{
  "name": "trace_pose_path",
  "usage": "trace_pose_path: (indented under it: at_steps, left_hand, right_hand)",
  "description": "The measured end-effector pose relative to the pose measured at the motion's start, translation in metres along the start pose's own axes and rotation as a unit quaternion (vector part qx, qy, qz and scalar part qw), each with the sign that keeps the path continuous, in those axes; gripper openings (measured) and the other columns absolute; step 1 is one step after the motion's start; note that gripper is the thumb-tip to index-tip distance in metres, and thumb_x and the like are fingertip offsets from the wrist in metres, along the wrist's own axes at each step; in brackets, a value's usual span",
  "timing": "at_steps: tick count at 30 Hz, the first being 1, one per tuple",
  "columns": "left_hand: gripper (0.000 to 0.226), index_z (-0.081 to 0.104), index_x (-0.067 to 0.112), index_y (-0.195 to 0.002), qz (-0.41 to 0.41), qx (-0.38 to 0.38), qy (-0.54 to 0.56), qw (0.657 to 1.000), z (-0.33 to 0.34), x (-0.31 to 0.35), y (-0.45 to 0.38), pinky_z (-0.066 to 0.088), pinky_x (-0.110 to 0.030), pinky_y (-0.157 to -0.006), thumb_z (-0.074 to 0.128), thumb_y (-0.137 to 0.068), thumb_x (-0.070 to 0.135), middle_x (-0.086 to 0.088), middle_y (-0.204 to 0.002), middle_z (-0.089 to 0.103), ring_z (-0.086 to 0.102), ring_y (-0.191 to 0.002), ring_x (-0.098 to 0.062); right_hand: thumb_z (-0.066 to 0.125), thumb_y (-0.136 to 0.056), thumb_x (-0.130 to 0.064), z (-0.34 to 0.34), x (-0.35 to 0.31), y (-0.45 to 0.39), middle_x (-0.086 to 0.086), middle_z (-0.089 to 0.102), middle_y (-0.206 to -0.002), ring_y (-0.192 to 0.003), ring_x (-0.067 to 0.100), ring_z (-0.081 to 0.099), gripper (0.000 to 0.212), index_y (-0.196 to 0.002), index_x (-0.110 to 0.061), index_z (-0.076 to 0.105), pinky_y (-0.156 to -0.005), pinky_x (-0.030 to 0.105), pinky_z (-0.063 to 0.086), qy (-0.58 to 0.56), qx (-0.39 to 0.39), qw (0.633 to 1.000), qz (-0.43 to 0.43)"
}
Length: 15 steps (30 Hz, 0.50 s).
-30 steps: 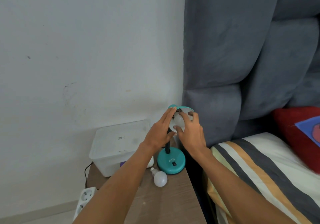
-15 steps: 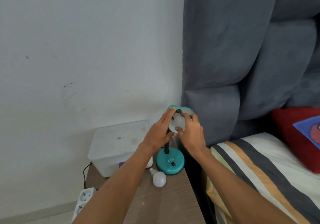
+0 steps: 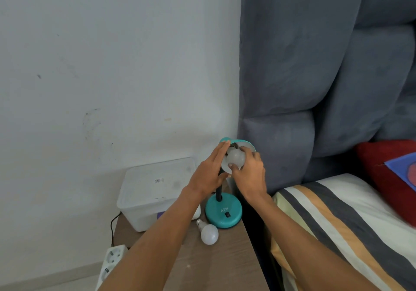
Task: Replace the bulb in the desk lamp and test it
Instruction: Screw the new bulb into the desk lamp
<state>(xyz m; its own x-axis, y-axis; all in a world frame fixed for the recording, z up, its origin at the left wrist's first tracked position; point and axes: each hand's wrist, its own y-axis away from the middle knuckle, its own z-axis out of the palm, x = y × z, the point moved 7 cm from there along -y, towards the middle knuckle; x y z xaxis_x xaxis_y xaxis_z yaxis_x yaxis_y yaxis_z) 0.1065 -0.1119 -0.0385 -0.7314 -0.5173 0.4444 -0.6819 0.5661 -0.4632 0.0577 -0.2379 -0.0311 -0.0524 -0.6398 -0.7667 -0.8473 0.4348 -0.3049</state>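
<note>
Teal desk lamp (image 3: 223, 212) on nightstand (image 3: 216, 261), right hand (image 3: 251, 175) fingers gripping bulb (image 3: 235, 158) at shade, left hand (image 3: 208, 173) flat, fingers extended against shade rim, spare bulb (image 3: 209, 234) lying beside base.

We are seeing only our own two arms, both coming in from the bottom edge. The left forearm (image 3: 162, 234) and the right forearm (image 3: 299, 234) are showing bare skin along the whole length in view, from the edge up to the wrists. They are looking lean and smooth, narrowing toward the wrists. The left hand (image 3: 208, 176) and the right hand (image 3: 249, 177) are bare as well. We are seeing the back of each hand, with knuckles and faint tendon lines showing. The fingers (image 3: 219, 153) are looking long and slim. A short, pale nail is showing on the right thumb (image 3: 233, 166).
</note>
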Motion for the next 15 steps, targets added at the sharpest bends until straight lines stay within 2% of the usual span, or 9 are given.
trace_pose_path:
  at_steps: [3, 5, 7, 10, 12, 15]
  left_hand:
    - [0.09, 0.018, 0.022, -0.162, 0.001, -0.001, 0.0, 1.0, 0.0, 0.0, 0.0, 0.05, -0.044, -0.11, 0.075, -0.092, 0.025, -0.002, -0.169, 0.024, 0.052, -0.137, -0.032]
    - [0.09, 0.018, 0.022, -0.162, 0.005, -0.001, 0.002, 1.0, 0.0, 0.0, 0.0, 0.05, -0.043, -0.11, 0.075, -0.092, 0.026, -0.001, -0.169, 0.024, 0.052, -0.137, -0.032]
    - [0.093, 0.018, 0.023, -0.162, 0.006, 0.0, -0.001, 1.0, 0.001, 0.0, 0.0, 0.05, -0.044, -0.109, 0.077, -0.091, 0.02, -0.001, -0.169, 0.024, 0.055, -0.134, -0.033]
    - [0.097, 0.016, 0.025, -0.162, 0.0, 0.001, -0.003, 1.0, 0.002, -0.001, 0.0, 0.052, -0.045, -0.107, 0.078, -0.089, 0.013, 0.001, -0.17, 0.022, 0.06, -0.127, -0.035]
    - [0.097, 0.016, 0.025, -0.162, 0.001, 0.0, -0.002, 1.0, 0.002, -0.002, 0.0, 0.051, -0.045, -0.109, 0.078, -0.089, 0.014, 0.001, -0.17, 0.022, 0.057, -0.131, -0.034]
    - [0.095, 0.018, 0.022, -0.162, -0.002, -0.003, -0.003, 1.0, 0.0, -0.001, 0.0, 0.049, -0.045, -0.11, 0.078, -0.089, 0.014, -0.001, -0.17, 0.023, 0.054, -0.135, -0.034]
  right_hand:
    - [0.06, -0.091, -0.051, -0.001, 0.012, -0.003, 0.018, 0.067, -0.116, -0.105, 0.034, 0.065, 0.059, -0.13, -0.008, 0.055, -0.084, 0.038, 0.052, -0.014, 0.007, 0.996, 0.091]
    - [0.057, -0.093, -0.051, -0.006, 0.006, -0.002, 0.018, 0.064, -0.119, -0.105, 0.035, 0.064, 0.057, -0.13, -0.008, 0.054, -0.084, 0.041, 0.052, 0.009, 0.03, 0.997, 0.066]
    - [0.058, -0.095, -0.042, -0.008, -0.006, 0.001, 0.015, 0.055, -0.128, -0.106, 0.035, 0.062, 0.051, -0.137, -0.015, 0.048, -0.085, 0.043, 0.053, 0.022, 0.046, 0.999, 0.001]
    - [0.065, -0.093, -0.031, 0.0, -0.014, 0.003, 0.009, 0.042, -0.134, -0.107, 0.034, 0.061, 0.05, -0.138, -0.025, 0.045, -0.086, 0.042, 0.055, 0.067, 0.001, 0.996, -0.059]
    - [0.071, -0.088, -0.025, 0.003, -0.01, 0.003, 0.009, 0.043, -0.135, -0.108, 0.034, 0.061, 0.056, -0.139, -0.024, 0.045, -0.089, 0.042, 0.053, 0.077, -0.017, 0.996, -0.048]
    - [0.073, -0.086, -0.033, -0.002, -0.001, -0.003, 0.013, 0.056, -0.13, -0.11, 0.035, 0.061, 0.057, -0.137, -0.018, 0.051, -0.091, 0.043, 0.051, 0.027, 0.001, 1.0, 0.003]
